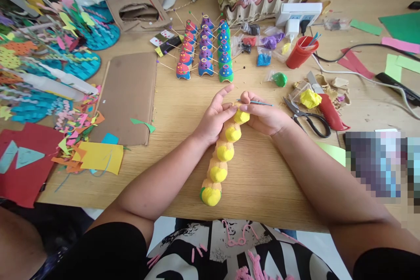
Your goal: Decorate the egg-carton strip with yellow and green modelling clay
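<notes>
A shirt (210, 262) lay below the left hand (211, 119), half-curled around a yellow-bumped strip (225, 153), and right hand (266, 116), pinching a blue stick (261, 103), seemingly shaping, next needing steady pressure.

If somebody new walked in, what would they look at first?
Probably the bumpy strip with five yellow patches, its far end between the left hand and the right hand, which holds a thin blue stick. Just beyond the hands stand three bright rows of humps: mostly red, purple and blue. Over on the left side, blue woven pieces lie among lots of colourful paper shapes.
</notes>
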{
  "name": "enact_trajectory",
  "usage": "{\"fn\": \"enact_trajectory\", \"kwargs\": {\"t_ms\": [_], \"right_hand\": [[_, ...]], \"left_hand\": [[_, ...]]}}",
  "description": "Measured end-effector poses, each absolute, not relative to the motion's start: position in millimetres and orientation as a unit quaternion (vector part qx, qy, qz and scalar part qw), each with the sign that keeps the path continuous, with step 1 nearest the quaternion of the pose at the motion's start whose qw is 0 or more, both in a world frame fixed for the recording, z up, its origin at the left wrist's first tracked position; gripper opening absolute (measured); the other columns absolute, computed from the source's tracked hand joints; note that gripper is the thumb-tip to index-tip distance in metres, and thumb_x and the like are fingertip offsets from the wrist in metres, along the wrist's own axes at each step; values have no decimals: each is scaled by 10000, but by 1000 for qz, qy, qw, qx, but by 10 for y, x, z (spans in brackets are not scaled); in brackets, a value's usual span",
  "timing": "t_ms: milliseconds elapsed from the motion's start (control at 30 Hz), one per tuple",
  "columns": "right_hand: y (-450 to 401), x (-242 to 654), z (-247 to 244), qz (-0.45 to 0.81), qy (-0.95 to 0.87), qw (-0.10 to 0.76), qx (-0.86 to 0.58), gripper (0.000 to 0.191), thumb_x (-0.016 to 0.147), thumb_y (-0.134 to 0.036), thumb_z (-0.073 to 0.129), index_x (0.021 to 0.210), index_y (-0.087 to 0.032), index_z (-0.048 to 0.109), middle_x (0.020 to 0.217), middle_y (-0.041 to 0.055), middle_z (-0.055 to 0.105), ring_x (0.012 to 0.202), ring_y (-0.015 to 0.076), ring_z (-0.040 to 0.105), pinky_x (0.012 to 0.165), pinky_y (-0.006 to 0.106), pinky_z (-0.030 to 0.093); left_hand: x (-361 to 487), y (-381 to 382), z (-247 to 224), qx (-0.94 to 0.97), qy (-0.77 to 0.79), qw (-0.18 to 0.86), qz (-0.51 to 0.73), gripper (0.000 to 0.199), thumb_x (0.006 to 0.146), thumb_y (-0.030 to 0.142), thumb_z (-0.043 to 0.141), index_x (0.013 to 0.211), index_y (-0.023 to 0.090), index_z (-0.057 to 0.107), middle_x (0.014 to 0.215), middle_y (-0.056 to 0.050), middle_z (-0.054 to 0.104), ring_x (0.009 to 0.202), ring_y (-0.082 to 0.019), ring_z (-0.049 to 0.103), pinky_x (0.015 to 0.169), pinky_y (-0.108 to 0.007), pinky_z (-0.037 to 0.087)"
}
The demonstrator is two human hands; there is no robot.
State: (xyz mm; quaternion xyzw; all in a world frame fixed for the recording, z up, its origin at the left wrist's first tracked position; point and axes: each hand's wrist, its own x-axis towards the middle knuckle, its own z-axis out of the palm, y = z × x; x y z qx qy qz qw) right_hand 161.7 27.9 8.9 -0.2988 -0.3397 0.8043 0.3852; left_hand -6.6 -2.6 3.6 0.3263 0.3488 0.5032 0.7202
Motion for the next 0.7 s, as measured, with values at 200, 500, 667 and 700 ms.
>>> {"fn": "enact_trajectory", "kwargs": {"t_ms": [200, 500, 667, 700], "right_hand": [[289, 1617, 66, 813, -301, 397, -301, 531, 648, -406, 1008, 816, -231, 535, 732, -72, 584, 683, 106, 567, 650, 261, 475], [270, 1602, 70, 805, -310, 415, -289, 514, 667, -346, 999, 826, -241, 522, 748, -63, 571, 701, 113, 559, 668, 260, 471], [248, 1577, 75, 806, -313, 411, -290, 499, 681, -332, 980, 815, -248, 506, 739, -61, 560, 696, 124, 555, 656, 264, 470], [241, 1569, 74, 805, -316, 411, -288, 506, 676, -319, 984, 811, -247, 502, 740, -63, 559, 702, 122, 561, 663, 262, 471]], "left_hand": [[-72, -21, 51, 317, 340, 726, 508, 881, 836, 297, 889, 1604, 243, 461, 691, 86, 683, 582, -91, 606, 584, -220, 429], [-69, -4, 25, 304, 347, 729, 506, 512, 887, 340, 837, 1361, 281, 651, 830, 19, 771, 617, -115, 641, 603, -257, 465], [-93, -8, 60, 298, 343, 742, 493, 581, 872, 357, 870, 1392, 296, 619, 778, 33, 748, 615, -134, 640, 584, -255, 454], [-99, -6, 64, 294, 342, 745, 491, 594, 861, 359, 883, 1390, 298, 621, 787, 27, 758, 628, -138, 643, 594, -260, 457]]}}
